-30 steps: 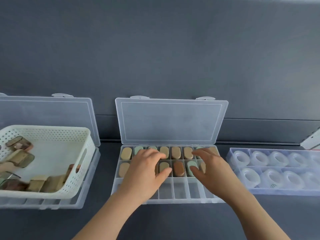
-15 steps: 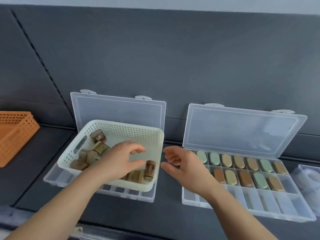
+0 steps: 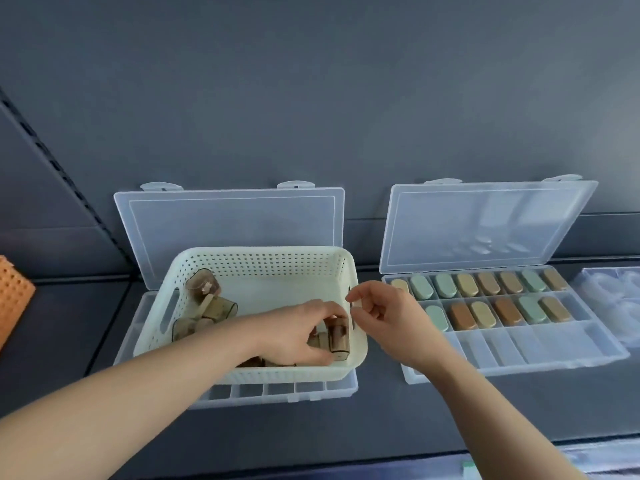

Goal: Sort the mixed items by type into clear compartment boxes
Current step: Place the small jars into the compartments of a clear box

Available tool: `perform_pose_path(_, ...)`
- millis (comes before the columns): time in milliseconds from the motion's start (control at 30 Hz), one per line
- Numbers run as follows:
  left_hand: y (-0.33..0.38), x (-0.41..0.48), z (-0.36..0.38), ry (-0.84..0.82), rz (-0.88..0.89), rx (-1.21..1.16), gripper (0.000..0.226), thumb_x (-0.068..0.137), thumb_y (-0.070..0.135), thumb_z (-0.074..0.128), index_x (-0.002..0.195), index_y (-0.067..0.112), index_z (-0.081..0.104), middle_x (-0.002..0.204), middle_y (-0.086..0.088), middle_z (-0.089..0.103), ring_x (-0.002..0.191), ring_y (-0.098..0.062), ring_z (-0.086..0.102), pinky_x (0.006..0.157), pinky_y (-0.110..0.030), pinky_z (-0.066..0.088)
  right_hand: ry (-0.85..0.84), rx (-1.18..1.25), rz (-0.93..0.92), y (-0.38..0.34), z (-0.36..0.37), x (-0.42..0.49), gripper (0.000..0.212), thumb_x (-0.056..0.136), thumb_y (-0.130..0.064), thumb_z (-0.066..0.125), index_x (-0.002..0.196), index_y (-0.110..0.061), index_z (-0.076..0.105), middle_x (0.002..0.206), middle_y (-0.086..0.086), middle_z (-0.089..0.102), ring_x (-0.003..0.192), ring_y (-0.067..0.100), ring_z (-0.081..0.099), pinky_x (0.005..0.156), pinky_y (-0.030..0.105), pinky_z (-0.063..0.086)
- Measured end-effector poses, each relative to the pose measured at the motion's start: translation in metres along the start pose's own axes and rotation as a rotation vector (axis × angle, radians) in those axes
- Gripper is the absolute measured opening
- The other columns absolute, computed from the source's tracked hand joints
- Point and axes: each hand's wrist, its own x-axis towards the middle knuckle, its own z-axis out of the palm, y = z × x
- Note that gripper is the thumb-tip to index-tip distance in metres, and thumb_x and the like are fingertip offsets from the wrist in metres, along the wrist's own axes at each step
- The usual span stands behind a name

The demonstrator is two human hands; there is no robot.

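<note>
An orange basket (image 3: 14,292) is cut off by the left edge of the dark bench (image 3: 381,431). Next comes the left box (image 3: 277,389), clear and divided, with its lid (image 3: 228,230) standing open against the grey wall. A white basket (image 3: 263,252) with perforated walls sits on top of this box and covers most of its compartments. Only the front row shows below the basket's near wall.

Brown pieces (image 3: 202,282), translucent and stubby, lie loose on the left side of the basket floor, and more are heaped at the near wall under the forearm. The left hand (image 3: 294,334) reaches into the basket's near right corner. Its grip is closed on one brown piece (image 3: 338,336), with fingers over the top and the thumb below.

The right hand (image 3: 388,313) hovers just beside it over the basket's right rim. Its fingers are loosely curled and the thumb points left. Its grip seems released and empty, though the palm is turned away.

Further right stands the right box (image 3: 540,344), also clear, with its lid (image 3: 485,226) propped open. Oval pieces (image 3: 488,284) in tan, green and brown lie one to a compartment in its back and middle rows. The right hand hides the left end of the middle row.

A third box (image 3: 609,299) at the right edge holds pale, blurred shapes.
</note>
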Motion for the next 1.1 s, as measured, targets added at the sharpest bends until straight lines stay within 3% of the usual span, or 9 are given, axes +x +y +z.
perform_pose_path(133,-0.014,0.004,-0.015,0.058,-0.013,0.100,0.063,0.089,0.045,0.059,0.142,0.036,0.026,0.137,0.016,0.040,0.107,-0.006,0.048,0.090,-0.020,0.039,0.016,0.020,0.016,-0.003,0.004,-0.003,0.013,0.089,-0.015,0.057,0.093,-0.026,0.063,0.063,-0.001,0.048,0.056,0.010,0.044,0.055,0.021,0.040)
perform_pose_path(233,-0.028,0.001,-0.035,0.134,-0.012,0.233,0.068,0.091,0.047,0.056,0.148,0.032,0.023,0.148,0.011,0.035,0.125,-0.009,0.041,0.104,-0.026,0.035,0.019,0.000,0.018,-0.003,0.003,-0.004,0.016,0.088,-0.015,0.057,0.093,-0.028,0.063,0.069,0.006,0.055,0.064,0.024,0.053,0.061,0.033,0.048)
perform_pose_path(333,-0.039,-0.017,-0.052,0.199,-0.050,0.188,0.078,0.083,0.054,0.063,0.147,0.039,0.021,0.152,0.017,0.021,0.136,-0.005,0.026,0.110,-0.027,0.024,0.013,-0.051,0.014,-0.003,0.000,-0.005,0.017,0.086,-0.016,0.057,0.093,-0.030,0.063,0.071,0.004,0.058,0.066,0.021,0.056,0.066,0.035,0.051)
perform_pose_path(467,-0.047,-0.048,-0.051,0.006,-0.040,0.106,0.049,0.068,0.058,0.076,0.112,0.053,0.053,0.123,0.035,0.030,0.119,0.010,0.028,0.103,-0.024,0.029,0.010,-0.118,0.005,-0.006,-0.004,-0.005,0.013,0.085,-0.020,0.062,0.093,-0.030,0.063,0.066,-0.007,0.058,0.064,0.009,0.055,0.063,0.024,0.050)
perform_pose_path(567,-0.057,-0.055,-0.039,-0.084,0.007,0.083,0.035,0.072,0.055,0.075,0.103,0.051,0.059,0.115,0.036,0.028,0.118,0.013,0.024,0.104,-0.024,0.031,-0.013,-0.139,0.012,-0.009,-0.005,-0.003,0.012,0.083,-0.021,0.063,0.091,-0.030,0.061,0.065,-0.008,0.056,0.061,0.006,0.051,0.058,0.017,0.043)
perform_pose_path(733,-0.066,-0.048,-0.042,-0.045,0.021,0.028,0.026,0.079,0.053,0.069,0.103,0.050,0.060,0.117,0.030,0.031,0.114,0.015,0.029,0.094,-0.014,0.029,-0.030,-0.149,0.008,-0.010,-0.005,-0.001,0.019,0.081,-0.016,0.063,0.085,-0.034,0.057,0.073,-0.009,0.058,0.058,0.008,0.049,0.056,0.018,0.042)
perform_pose_path(867,-0.078,-0.050,-0.056,0.116,0.009,0.039,0.012,0.086,0.045,0.064,0.097,0.050,0.061,0.111,0.030,0.037,0.104,0.005,0.044,0.080,-0.008,0.034,-0.029,-0.149,0.002,-0.011,-0.006,-0.002,0.020,0.081,-0.015,0.064,0.086,-0.034,0.059,0.075,-0.009,0.058,0.060,0.009,0.050,0.057,0.020,0.043)
perform_pose_path(967,-0.087,-0.066,-0.068,0.134,-0.028,0.018,0.028,0.075,0.050,0.074,0.101,0.049,0.063,0.115,0.032,0.036,0.116,0.011,0.034,0.095,-0.010,0.029,-0.033,-0.162,-0.003,-0.011,-0.007,-0.004,0.019,0.081,-0.014,0.064,0.089,-0.031,0.060,0.075,-0.009,0.058,0.062,0.008,0.052,0.057,0.017,0.042)
perform_pose_path(1100,-0.086,-0.074,-0.051,-0.016,-0.032,0.160,0.044,0.065,0.062,0.075,0.106,0.054,0.059,0.115,0.032,0.035,0.113,0.012,0.027,0.094,-0.012,0.026,-0.026,-0.167,0.015,-0.012,-0.006,-0.003,0.019,0.081,-0.015,0.065,0.090,-0.030,0.061,0.073,-0.011,0.059,0.063,0.009,0.053,0.058,0.017,0.042)
